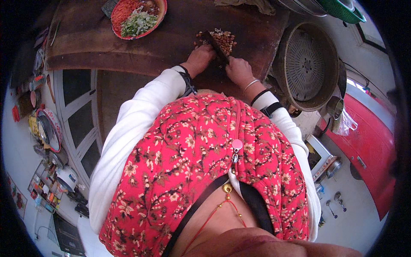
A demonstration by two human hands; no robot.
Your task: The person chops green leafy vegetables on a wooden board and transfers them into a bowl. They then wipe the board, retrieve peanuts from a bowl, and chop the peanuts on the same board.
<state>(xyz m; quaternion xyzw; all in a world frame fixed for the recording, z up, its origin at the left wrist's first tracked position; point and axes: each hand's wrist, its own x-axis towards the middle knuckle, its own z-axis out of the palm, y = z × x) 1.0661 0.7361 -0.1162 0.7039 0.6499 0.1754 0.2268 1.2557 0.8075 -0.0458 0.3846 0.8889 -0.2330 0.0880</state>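
My right hand (pixel 240 70) grips the handle end of a dark-bladed kitchen knife (pixel 215 45). Its blade slants up and leftward across a pile of chopped, red-skinned nuts that look like peanuts (pixel 226 39). Close against the blade's left side is my left hand (pixel 202 57), its fingers curled down; what lies under them is hidden. Small pieces of nut are scattered by the left fingers. Both hands work low over a brown wooden board (pixel 154 54). Farther left on it stands a red-rimmed bowl (pixel 130 38) with shredded orange vegetable, chopped green-and-white vegetable and something brown.
To the right leans a large round basket (pixel 332 64) with a slotted base, beside the board's edge. A cloth (pixel 247 4) lies at the far edge, and a green basket (pixel 348 14) is at top right. Below the board at left is a framed cabinet door (pixel 65 96).
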